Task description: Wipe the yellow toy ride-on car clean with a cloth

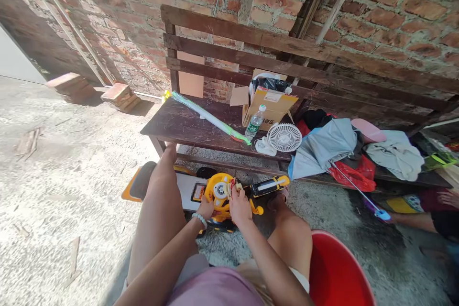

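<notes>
Purple-clad lap at 6 o'clock, bare knees either side; person is seated over the work.

Left to right:
- Loose bricks at 10 o'clock on the concrete, well apart from everything else.
- White board with orange edge flat on the ground between the knees.
- Left hand, bead bracelet on the wrist, is closed on the left side of the yellow circular saw.
- Saw sits dead centre, on or just over the board, below the front edge of the wooden bench. Its handle points to 3 o'clock.
- Right hand: fingertips pinch a small red-and-white part at the top of the round guard.
- On the bench: green-and-white tube, water bottle, cardboard box, small white fan, grey umbrella, red bag.
- Red tub at 4 o'clock, beside the right thigh.
- Another person's hand at 3 o'clock, not on the saw.

Status, my read: mid-fiddle at the guard and hub. Both hands are busy there, and the small part is neither seated nor clear of the saw. No kerf or sawdust is visible on the board, so cutting looks not yet started. I can't tell whether a blade is fitted, because the hands cover it.
</notes>
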Available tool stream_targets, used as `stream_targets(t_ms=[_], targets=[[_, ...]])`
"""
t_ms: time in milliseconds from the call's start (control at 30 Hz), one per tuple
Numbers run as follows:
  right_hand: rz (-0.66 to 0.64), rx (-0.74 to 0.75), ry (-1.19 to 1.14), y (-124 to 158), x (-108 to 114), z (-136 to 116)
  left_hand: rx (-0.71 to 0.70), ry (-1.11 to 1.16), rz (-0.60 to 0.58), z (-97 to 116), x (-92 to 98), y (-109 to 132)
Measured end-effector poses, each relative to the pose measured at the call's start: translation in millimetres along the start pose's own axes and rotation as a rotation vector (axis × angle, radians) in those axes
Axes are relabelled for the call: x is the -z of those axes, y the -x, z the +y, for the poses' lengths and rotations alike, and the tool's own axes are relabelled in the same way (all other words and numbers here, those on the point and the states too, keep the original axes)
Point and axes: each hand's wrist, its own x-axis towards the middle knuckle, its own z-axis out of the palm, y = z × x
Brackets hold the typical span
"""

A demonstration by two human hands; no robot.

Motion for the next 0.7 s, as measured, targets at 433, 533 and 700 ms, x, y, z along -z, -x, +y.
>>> stream_targets(t_ms=[433,533,700], targets=[[-0.030,0.177,-0.049,24.3,31.6,-9.9,0.082,0.415,0.061,-2.0,-0.9,-11.3],[0.103,0.171,-0.072,-5.8,55.0,-24.1,0.108,0.550,0.021,-1.3,0.9,-10.8],[-0.020,0.240,-0.060,-34.1,51.1,-62.5,0.127,0.644,-0.010,1.2,4.5,-6.4]])
